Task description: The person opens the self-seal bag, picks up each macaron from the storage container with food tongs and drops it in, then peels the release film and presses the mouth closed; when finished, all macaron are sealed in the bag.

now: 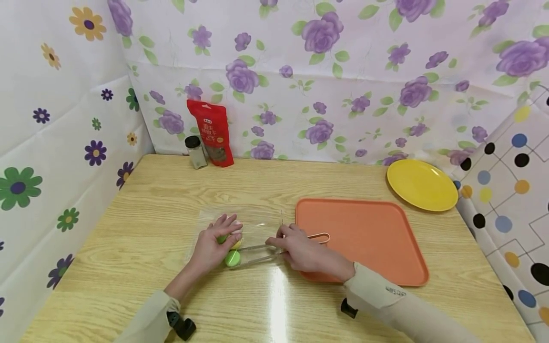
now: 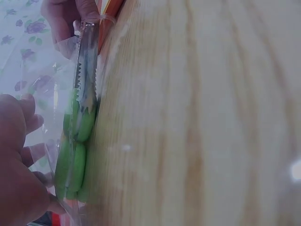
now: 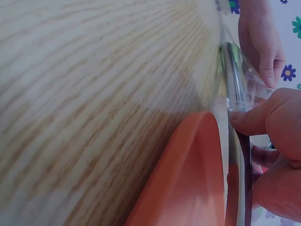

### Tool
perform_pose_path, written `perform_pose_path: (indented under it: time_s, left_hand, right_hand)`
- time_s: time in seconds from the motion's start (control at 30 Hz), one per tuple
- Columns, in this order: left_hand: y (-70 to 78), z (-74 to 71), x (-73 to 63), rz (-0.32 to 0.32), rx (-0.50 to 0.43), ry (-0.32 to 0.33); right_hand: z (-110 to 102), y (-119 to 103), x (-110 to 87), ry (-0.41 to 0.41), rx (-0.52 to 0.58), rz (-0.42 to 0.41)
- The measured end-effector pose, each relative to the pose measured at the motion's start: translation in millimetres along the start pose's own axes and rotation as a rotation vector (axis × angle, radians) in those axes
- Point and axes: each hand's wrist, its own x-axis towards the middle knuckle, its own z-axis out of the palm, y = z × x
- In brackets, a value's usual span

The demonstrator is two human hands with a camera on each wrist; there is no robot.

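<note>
A clear plastic bag (image 1: 257,219) lies on the table with green, yellow and pink round pieces inside, like macarons. One green piece (image 1: 233,258) sits nearest the front; green pieces (image 2: 70,165) stand in a row in the left wrist view. My left hand (image 1: 216,245) rests on the bag over the pieces, fingers extended and thumb apart. My right hand (image 1: 300,247) grips metal tongs (image 1: 259,246) near their middle. Their serrated ends reach into the bag, against the green pieces. The bent end of the tongs points right, over the tray.
An orange tray (image 1: 364,238) lies right of the bag, its left rim close to my right hand. A yellow plate (image 1: 422,185) is at the back right. A red pouch (image 1: 212,136) and a black-capped jar (image 1: 196,153) stand at the back left, before the flowered cloth.
</note>
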Motion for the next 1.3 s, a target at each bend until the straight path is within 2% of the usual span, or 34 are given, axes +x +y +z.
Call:
perform_pose_path:
  time_s: [0.37, 0.5, 0.77, 1.0, 1.3]
  left_hand:
    - [-0.7, 1.7, -0.4, 0.032, -0.015, 0.012]
    - [0.1, 2.0, -1.1, 0.026, -0.021, -0.002]
    - [1.4, 2.5, -1.1, 0.029, -0.022, 0.007]
    - [0.7, 1.5, -0.8, 0.038, -0.03, 0.015]
    - [-0.4, 1.6, -1.5, 0.039, -0.027, 0.015]
  right_hand:
    - [-6.9, 9.8, -16.6, 0.05, 0.025, -0.039]
    - [-14.8, 14.4, -29.3, 0.04, 0.045, -0.005]
    - [-29.0, 29.0, -64.9, 0.079, 0.103, 0.017]
    - [-33.5, 40.2, -101.1, 0.09, 0.137, 0.098]
    - [-46.0, 47.8, -142.5, 0.14, 0.166, 0.28]
